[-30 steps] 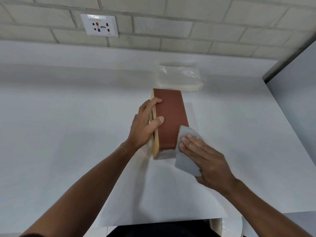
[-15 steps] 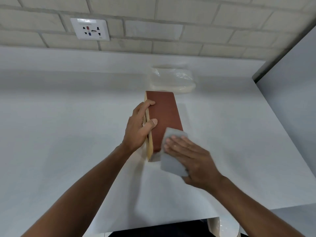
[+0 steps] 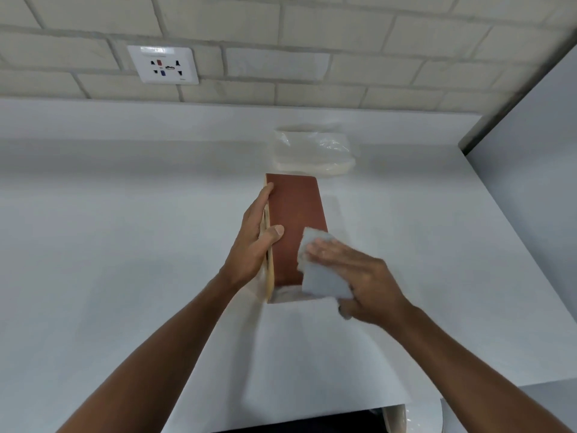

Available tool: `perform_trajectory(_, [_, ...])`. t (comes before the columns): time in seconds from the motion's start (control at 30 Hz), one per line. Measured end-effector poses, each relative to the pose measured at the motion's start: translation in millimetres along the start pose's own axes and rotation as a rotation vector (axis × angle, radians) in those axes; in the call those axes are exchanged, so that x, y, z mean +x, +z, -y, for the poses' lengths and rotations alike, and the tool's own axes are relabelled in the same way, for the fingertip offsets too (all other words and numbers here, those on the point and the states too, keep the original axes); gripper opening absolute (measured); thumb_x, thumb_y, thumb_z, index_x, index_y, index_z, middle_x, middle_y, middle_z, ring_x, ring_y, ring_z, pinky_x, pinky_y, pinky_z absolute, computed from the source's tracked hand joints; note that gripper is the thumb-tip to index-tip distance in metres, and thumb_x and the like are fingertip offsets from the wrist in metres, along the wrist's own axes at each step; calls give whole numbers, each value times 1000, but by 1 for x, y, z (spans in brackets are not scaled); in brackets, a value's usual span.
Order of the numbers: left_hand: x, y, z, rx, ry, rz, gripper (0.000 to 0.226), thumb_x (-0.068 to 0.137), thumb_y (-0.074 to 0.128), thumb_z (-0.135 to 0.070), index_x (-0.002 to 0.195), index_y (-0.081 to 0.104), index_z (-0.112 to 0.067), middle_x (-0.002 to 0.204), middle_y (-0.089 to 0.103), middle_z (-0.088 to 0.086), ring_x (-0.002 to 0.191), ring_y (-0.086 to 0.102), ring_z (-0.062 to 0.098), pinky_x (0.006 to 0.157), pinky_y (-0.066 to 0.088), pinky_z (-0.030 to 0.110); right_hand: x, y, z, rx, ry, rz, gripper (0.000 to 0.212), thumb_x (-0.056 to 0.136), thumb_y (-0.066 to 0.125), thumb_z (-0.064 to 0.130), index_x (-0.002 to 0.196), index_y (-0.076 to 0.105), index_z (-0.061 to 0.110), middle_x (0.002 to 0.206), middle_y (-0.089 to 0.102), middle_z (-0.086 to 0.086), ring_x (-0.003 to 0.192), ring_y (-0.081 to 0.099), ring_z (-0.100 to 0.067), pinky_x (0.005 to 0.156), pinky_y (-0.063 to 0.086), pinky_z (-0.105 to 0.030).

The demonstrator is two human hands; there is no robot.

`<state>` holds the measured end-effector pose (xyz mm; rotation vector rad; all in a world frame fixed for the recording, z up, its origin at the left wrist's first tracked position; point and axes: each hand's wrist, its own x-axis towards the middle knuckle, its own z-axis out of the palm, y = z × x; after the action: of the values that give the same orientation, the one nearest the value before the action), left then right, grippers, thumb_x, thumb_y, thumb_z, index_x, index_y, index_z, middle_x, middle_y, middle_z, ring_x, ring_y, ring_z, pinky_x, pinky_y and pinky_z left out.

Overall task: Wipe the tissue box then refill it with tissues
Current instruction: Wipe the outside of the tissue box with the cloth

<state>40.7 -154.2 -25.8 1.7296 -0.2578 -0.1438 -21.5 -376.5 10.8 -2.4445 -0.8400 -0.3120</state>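
The tissue box (image 3: 296, 214) was gripped at its nine o'clock by the left hand (image 3: 249, 248); a cloth (image 3: 324, 281) was pressed on at four by the flat-fingered right hand (image 3: 365, 276).

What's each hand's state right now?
Left hand: closed, fingers and thumb gripping the tissue box.
Right hand: open, straight fingers pressing the grey cloth against the tissue box.

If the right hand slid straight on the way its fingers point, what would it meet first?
Probably the thumb of the left hand, hooked over the brown face of the tissue box just ahead of the right hand and its grey cloth. Both seem to lie on that face, though depth is uncertain.
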Motion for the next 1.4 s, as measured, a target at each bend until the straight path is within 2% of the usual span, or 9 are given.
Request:
perform_trajectory(0.07, [-1, 5, -4, -127, -38, 9, 77, 99, 52, -25, 163, 12, -42, 167, 28, -16, 152, 32, 3, 123, 36, 36, 6, -6, -13, 24, 135, -61, 70, 64, 54, 2, 133, 52, 10, 137, 51, 2, 130, 49, -13, 113, 31, -25])
perform_trajectory(0.2, [-5, 14, -9, -258, -197, -107, 76, 108, 52, -23, 165, 4, -36, 152, 31, -23, 104, 44, -38, 85, 45, 2, 3, -4, -15, -5, 171, -20, 65, 72, 53, 7, 136, 53, 16, 140, 49, 8, 134, 42, -4, 112, 34, -25])
perform_trajectory(0.33, [-22, 6, 2, -145, -241, -150, 83, 79, 62, -79, 151, 37, -48, 159, 40, -13, 143, 41, 3, 119, 39, 43, 2, -9, -20, 15, 252, -61, 69, 70, 53, 12, 139, 49, 19, 142, 48, 10, 136, 39, -5, 109, 39, -32])
perform_trajectory(0.47, [-42, 6, 13, -113, -41, 4, 96, 85, 54, -82, 161, 25, -32, 164, 34, -11, 147, 41, 7, 118, 43, 46, 3, -5, -6, -1, 80, 51, 69, 68, 49, 16, 136, 51, 16, 142, 50, 4, 137, 39, -8, 112, 35, -27])
perform_trajectory(0.63, [-13, -39, 5, 661, 523, 133, 126, 72, 46, -97, 163, 19, -14, 170, 17, 19, 160, 13, 34, 122, 20, 68, 8, -12, -18, 89, 190, -21, 60, 75, 44, 19, 135, 53, 19, 140, 48, 12, 136, 38, -2, 110, 36, -26])
perform_trajectory(0.77, [-4, -53, 9, 1069, 760, 278, 139, 58, 63, -98, 163, 18, -17, 167, 20, 27, 159, 17, 38, 126, 13, 63, 7, -10, -21, 116, 193, -19, 59, 78, 43, 18, 135, 53, 19, 141, 43, 18, 136, 39, -2, 110, 38, -28])
perform_trajectory(1.1, [-2, -35, 32, 944, 767, 130, 119, 59, 77, -86, 150, 40, -19, 161, 36, 20, 155, 27, 40, 120, 23, 68, -5, 14, 16, -10, -125, 23, 42, 95, 40, 21, 134, 54, 10, 142, 51, -5, 137, 42, -19, 113, 33, -46])
perform_trajectory(1.23, [-5, -31, 31, 880, 723, 111, 117, 58, 76, -87, 149, 41, -21, 162, 34, 17, 156, 25, 37, 124, 19, 64, -25, 3, -8, -26, 1, -143, 46, 88, 38, 13, 130, 55, 5, 136, 56, -9, 131, 49, -23, 103, 42, -55])
perform_trajectory(1.4, [-6, -30, 32, 886, 711, 108, 112, 63, 77, -83, 148, 41, -20, 162, 36, 18, 157, 25, 37, 124, 18, 62, -20, 22, 23, -96, -160, 0, 44, 92, 49, 21, 134, 54, 9, 144, 48, -7, 138, 40, -23, 112, 34, -47])
